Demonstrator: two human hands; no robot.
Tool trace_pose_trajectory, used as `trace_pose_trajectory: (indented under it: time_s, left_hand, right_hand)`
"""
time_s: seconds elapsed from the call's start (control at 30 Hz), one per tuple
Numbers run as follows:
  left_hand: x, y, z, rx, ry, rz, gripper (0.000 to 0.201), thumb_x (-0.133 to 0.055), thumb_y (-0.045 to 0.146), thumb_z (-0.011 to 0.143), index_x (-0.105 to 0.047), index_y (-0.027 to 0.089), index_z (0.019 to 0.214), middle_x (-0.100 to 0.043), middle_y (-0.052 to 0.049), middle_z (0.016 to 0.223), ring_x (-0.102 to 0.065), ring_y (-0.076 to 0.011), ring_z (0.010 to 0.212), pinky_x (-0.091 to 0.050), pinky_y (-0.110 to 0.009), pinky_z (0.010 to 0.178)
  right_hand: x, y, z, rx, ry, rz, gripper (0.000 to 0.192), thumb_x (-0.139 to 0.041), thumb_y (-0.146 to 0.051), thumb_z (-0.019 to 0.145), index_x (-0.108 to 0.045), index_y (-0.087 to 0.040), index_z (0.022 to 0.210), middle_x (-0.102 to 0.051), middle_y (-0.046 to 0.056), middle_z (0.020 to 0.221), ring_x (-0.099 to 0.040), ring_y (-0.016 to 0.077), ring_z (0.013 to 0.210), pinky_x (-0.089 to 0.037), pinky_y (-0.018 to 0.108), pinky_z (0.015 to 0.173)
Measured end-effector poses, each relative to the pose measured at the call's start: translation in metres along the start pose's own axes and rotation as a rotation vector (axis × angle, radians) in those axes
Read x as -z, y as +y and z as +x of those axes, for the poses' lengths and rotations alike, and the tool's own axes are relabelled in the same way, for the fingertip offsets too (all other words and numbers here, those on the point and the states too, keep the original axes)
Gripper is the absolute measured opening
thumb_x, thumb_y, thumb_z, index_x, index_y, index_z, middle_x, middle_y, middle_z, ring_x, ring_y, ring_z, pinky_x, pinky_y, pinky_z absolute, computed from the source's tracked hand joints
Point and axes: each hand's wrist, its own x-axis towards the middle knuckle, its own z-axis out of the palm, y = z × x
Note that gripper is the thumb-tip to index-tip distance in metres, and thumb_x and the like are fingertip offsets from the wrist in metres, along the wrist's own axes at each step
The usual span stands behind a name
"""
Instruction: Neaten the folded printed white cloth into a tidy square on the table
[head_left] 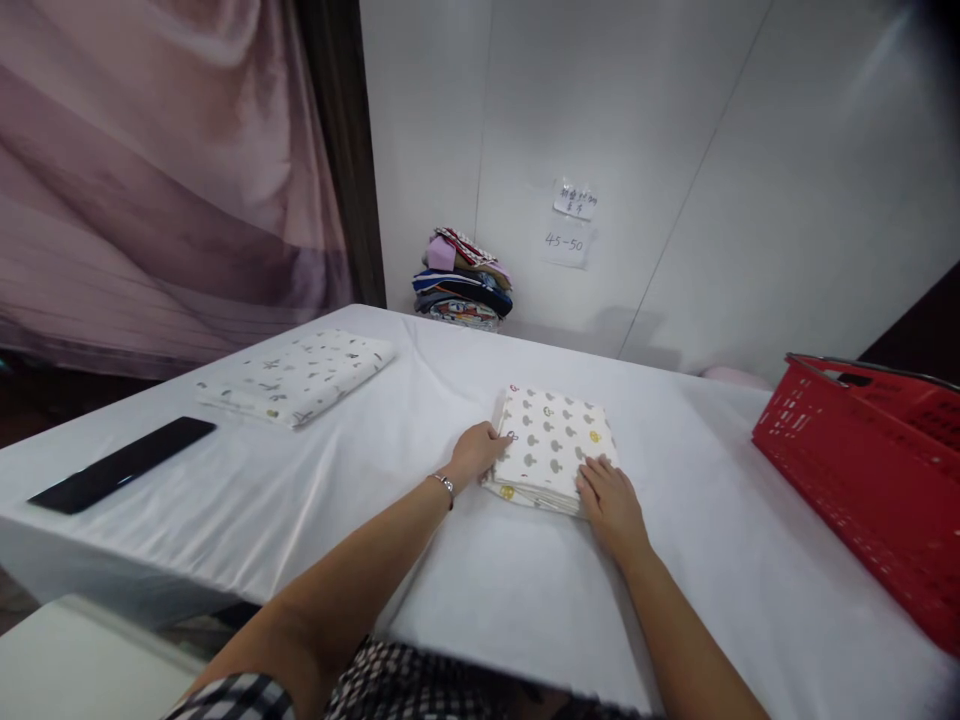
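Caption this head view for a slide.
Both hands, left and right, rest on a folded patterned cloth atop a white-covered table.

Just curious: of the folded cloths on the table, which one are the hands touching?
The small square white cloth with grey prints, mid-table; left hand and right hand touch it. The larger flat one lies apart.
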Motion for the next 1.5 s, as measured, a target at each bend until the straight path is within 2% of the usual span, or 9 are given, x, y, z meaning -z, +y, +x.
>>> trace_pose_trajectory:
  time_s: [0.2,0.33,0.57,0.7,0.9,1.03,1.2,1.33,1.5]
  left_hand:
    - [0.001,-0.009,0.000,0.006,0.011,-0.032,0.026,-0.061,0.038,0.077,-0.050,0.019,0.064,-0.059,0.001,0.063,-0.055,-0.0142,0.062,-0.035,-0.023,0.052]
    - [0.003,-0.011,-0.001,0.011,-0.008,-0.018,0.027,-0.060,0.040,0.078,-0.050,0.020,0.063,-0.058,0.001,0.059,-0.053,-0.0145,0.058,-0.034,-0.024,0.052]
    - [0.006,0.009,0.010,-0.020,0.057,0.070,0.037,-0.053,0.056,0.079,-0.049,0.020,0.070,-0.063,-0.004,0.077,-0.055,-0.0191,0.072,-0.033,-0.028,0.060]
    - [0.002,0.015,0.016,-0.027,0.037,0.106,0.028,-0.053,0.044,0.081,-0.048,0.020,0.069,-0.063,-0.006,0.081,-0.055,-0.0207,0.077,-0.033,-0.029,0.063]
    - [-0.004,0.002,0.019,-0.015,0.019,0.097,0.023,-0.049,0.037,0.084,-0.048,0.019,0.068,-0.064,-0.008,0.086,-0.056,-0.0197,0.079,-0.035,-0.028,0.064]
    - [-0.002,0.003,0.021,-0.016,0.044,0.096,0.027,-0.048,0.043,0.084,-0.049,0.019,0.071,-0.065,-0.007,0.083,-0.056,-0.0188,0.076,-0.035,-0.028,0.063]
    - [0.001,0.020,0.034,-0.007,0.060,0.121,0.038,-0.047,0.058,0.081,-0.050,0.021,0.074,-0.064,-0.006,0.083,-0.057,-0.0213,0.078,-0.034,-0.028,0.062]
    - [-0.003,0.025,0.047,-0.015,0.030,0.175,0.028,-0.048,0.047,0.083,-0.050,0.020,0.074,-0.065,-0.008,0.088,-0.057,-0.0222,0.083,-0.034,-0.028,0.064]
    - [-0.009,0.015,0.052,-0.015,0.027,0.162,0.025,-0.044,0.039,0.086,-0.051,0.018,0.075,-0.065,-0.012,0.093,-0.057,-0.0221,0.086,-0.035,-0.028,0.067]
  right_hand:
    - [0.003,0.001,-0.004,0.020,0.034,0.078,0.043,-0.033,-0.038,0.092,-0.063,-0.020,0.116,-0.056,0.007,0.130,-0.041,0.0247,0.130,-0.029,0.047,0.108]
    - [0.004,0.000,-0.005,0.013,0.029,0.120,0.041,-0.035,-0.038,0.091,-0.064,-0.021,0.115,-0.056,0.007,0.130,-0.042,0.0253,0.129,-0.029,0.047,0.108]
    - [0.001,0.004,-0.005,-0.003,0.102,0.129,0.041,-0.035,-0.041,0.091,-0.064,-0.022,0.114,-0.057,0.007,0.129,-0.041,0.0258,0.129,-0.029,0.048,0.109]
    - [0.002,0.008,-0.005,-0.017,0.134,0.160,0.041,-0.037,-0.042,0.091,-0.065,-0.021,0.113,-0.058,0.008,0.128,-0.042,0.0256,0.128,-0.033,0.046,0.108]
    - [0.002,0.010,-0.004,0.012,0.120,0.195,0.039,-0.039,-0.042,0.090,-0.067,-0.021,0.107,-0.061,0.007,0.123,-0.044,0.0259,0.126,-0.035,0.045,0.107]
    - [0.002,0.010,-0.004,-0.001,0.128,0.186,0.038,-0.039,-0.042,0.090,-0.068,-0.022,0.106,-0.061,0.006,0.122,-0.044,0.0256,0.126,-0.035,0.045,0.107]
    - [0.002,0.010,-0.005,-0.015,0.097,0.188,0.039,-0.038,-0.042,0.090,-0.067,-0.024,0.109,-0.060,0.005,0.125,-0.043,0.0244,0.128,-0.034,0.044,0.108]
    - [0.003,0.011,-0.005,-0.028,0.089,0.216,0.039,-0.039,-0.042,0.090,-0.067,-0.024,0.109,-0.059,0.006,0.126,-0.042,0.0251,0.129,-0.033,0.044,0.109]
    - [0.005,0.011,-0.005,-0.040,0.060,0.241,0.038,-0.039,-0.044,0.090,-0.066,-0.028,0.110,-0.058,0.003,0.127,-0.041,0.0248,0.129,-0.033,0.046,0.109]
